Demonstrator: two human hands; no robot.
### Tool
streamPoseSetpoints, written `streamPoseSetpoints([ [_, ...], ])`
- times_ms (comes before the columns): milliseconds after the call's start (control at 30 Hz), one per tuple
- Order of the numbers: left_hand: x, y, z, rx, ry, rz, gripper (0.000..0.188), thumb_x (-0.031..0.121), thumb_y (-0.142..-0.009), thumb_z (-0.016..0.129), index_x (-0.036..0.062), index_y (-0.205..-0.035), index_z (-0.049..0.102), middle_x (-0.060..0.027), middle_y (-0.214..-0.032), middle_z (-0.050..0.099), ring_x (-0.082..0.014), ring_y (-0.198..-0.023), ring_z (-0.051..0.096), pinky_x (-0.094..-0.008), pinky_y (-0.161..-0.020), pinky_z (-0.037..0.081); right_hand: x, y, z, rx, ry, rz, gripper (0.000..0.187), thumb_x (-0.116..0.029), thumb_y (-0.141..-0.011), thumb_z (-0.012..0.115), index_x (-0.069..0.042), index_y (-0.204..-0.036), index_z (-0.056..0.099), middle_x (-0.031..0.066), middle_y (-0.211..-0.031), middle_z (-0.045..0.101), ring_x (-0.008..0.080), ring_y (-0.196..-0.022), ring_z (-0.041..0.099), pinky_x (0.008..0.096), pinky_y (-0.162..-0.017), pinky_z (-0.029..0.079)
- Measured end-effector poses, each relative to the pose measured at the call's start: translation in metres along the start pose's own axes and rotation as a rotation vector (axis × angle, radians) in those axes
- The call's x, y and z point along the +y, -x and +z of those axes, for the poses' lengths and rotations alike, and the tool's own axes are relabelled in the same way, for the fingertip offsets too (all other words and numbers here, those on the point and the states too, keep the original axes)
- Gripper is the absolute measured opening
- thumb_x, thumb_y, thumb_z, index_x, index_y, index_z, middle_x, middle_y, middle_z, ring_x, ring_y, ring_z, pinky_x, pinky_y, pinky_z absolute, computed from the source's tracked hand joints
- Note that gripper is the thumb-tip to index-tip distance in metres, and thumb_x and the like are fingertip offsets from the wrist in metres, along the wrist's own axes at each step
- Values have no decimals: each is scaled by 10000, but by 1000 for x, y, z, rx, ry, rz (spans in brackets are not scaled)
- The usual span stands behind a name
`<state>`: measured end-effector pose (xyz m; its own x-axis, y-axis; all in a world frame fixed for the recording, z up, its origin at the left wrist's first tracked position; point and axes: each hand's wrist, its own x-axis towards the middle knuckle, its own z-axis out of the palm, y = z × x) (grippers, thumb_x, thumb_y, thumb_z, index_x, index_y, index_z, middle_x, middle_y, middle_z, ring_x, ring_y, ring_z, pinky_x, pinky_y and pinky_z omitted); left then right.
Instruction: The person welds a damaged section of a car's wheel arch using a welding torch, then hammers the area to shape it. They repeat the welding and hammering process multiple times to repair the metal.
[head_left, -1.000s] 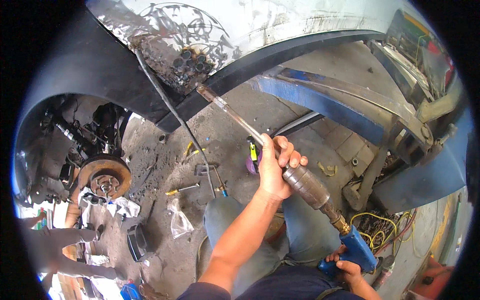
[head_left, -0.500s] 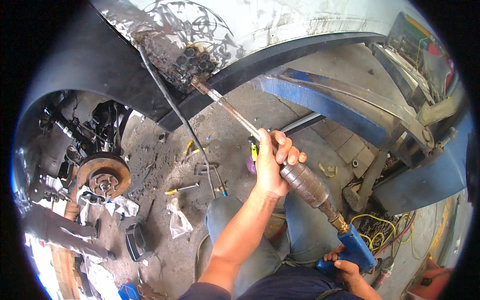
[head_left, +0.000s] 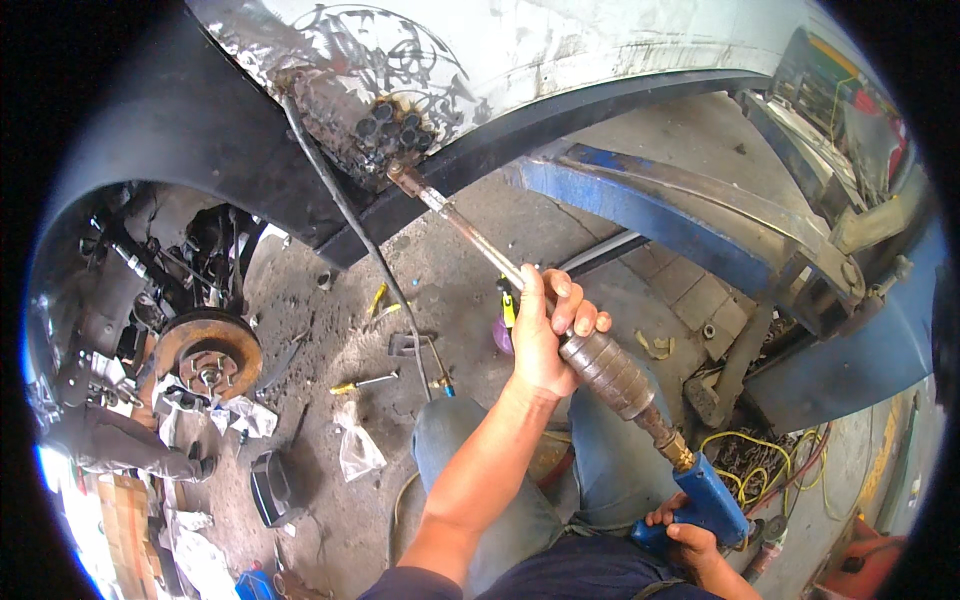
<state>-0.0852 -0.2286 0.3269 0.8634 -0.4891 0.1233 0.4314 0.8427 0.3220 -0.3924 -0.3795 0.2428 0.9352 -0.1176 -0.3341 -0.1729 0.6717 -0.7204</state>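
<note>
A slide hammer slants across the middle of the view, from the car body down to my lap. My left hand (head_left: 548, 335) is closed round its steel rod (head_left: 478, 238), right by the thick ribbed weight (head_left: 608, 375). Low on the right, my right hand (head_left: 685, 525) grips the blue pistol-shaped handle (head_left: 718, 502). The rod's rusty tip (head_left: 398, 172) meets the lower edge of the scuffed white body panel (head_left: 560, 45); whether it is hooked on, I cannot tell. Several dark round metal pieces (head_left: 388, 125) cluster on the panel just above the tip.
A dark hose (head_left: 350, 210) hangs from the panel to the floor. At left are a bare brake disc (head_left: 207, 355) and another person's leg (head_left: 130, 445). A blue lift arm (head_left: 640, 205) spans the right. A screwdriver (head_left: 362, 382) and plastic bag (head_left: 358, 442) lie on the floor.
My hands and the slide hammer keep nearly the same pose, with only a slight shift of the view. At left, the other person's legs have moved, and one shows less.
</note>
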Motion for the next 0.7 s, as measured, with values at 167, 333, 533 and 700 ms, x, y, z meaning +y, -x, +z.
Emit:
streamPoseSetpoints([
  [167,0,1,4,22,5,0,441,541,-1019,369,153,-842,483,45,-569,334,-122,-561,420,-371,-691,456,0,-1,3,60,4,23,400,-59,-671,706,-66,-1031,533,67,-823,544,240,-842,564,456,-899,440],
  [333,-1,0,7,88,-65,32,441,573,-981,447,160,-835,500,68,-567,324,-82,-536,388,-325,-656,448,-3,-1,0,29,24,44,432,-36,-660,701,-70,-1058,537,78,-814,546,240,-828,562,458,-885,447],
  [533,-4,-3,7,207,-132,63,462,595,-963,472,141,-883,503,55,-567,314,-106,-542,399,-346,-643,456,-8,-3,-1,13,-57,77,454,-63,-694,719,-53,-1104,523,78,-817,560,242,-863,573,465,-912,454],
  [700,40,-31,26,336,-132,168,517,627,-928,514,110,-941,504,34,-578,362,-144,-549,437,-381,-622,476,-7,-6,-4,24,-60,51,466,-62,-687,721,-54,-1108,519,81,-802,555,242,-844,571,460,-888,455],
])
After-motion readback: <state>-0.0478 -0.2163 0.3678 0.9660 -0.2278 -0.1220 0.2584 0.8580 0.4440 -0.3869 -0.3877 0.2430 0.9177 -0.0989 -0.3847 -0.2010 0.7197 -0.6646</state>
